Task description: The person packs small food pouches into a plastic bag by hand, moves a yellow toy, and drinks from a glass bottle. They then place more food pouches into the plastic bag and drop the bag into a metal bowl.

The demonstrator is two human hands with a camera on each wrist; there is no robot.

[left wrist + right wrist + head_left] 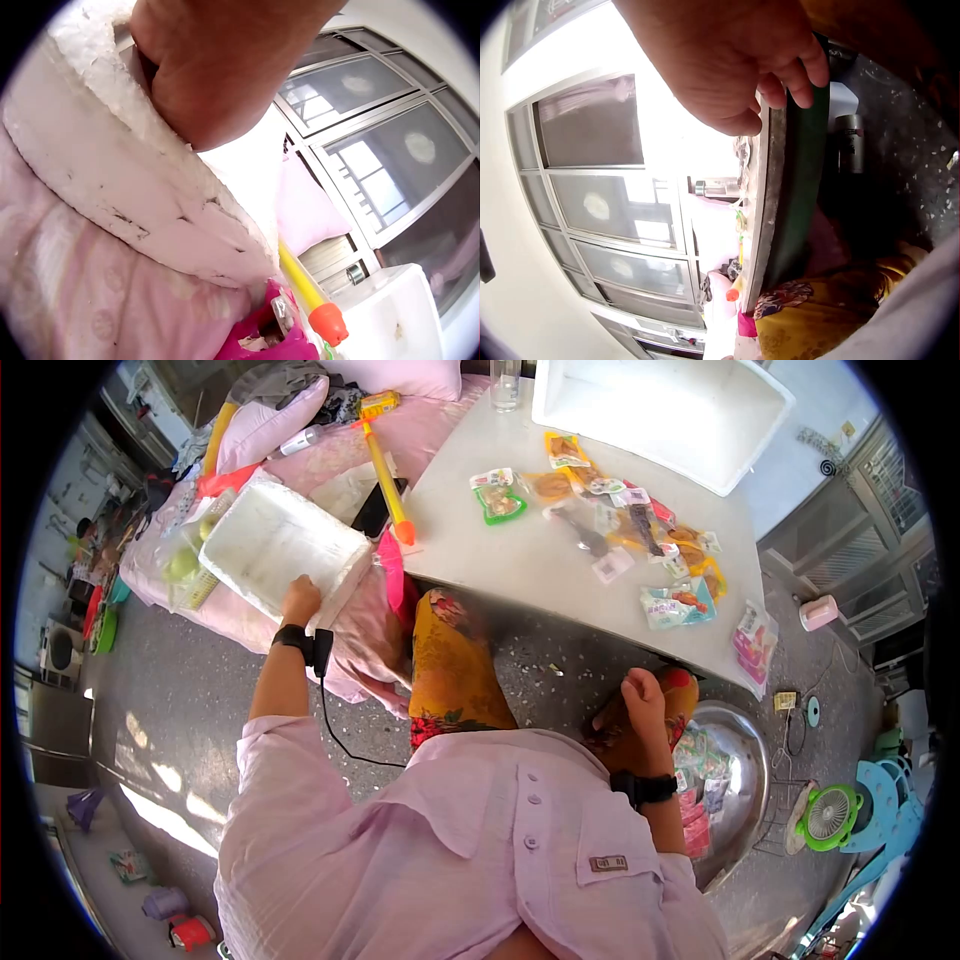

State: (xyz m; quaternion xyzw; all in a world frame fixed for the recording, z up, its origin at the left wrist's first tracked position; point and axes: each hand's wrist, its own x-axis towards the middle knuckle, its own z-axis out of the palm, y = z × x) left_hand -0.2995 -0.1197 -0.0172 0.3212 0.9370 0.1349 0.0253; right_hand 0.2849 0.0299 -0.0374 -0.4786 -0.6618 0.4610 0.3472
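In the head view my left hand grips the near rim of a white foam box, which lies on the pink-covered bed. The left wrist view has that hand over the thick, chipped rim of the box, its fingertips hidden behind it. My right hand hovers above the right knee by the table's front edge, with loosely bent fingers and nothing in them. Close up in the right wrist view, the same hand is empty near the table edge.
Colourful snack packets lie scattered on the table, with a large white box at its back. A yellow-orange toy and black phone lie left of them. A metal basin holding packets stands on the floor at right.
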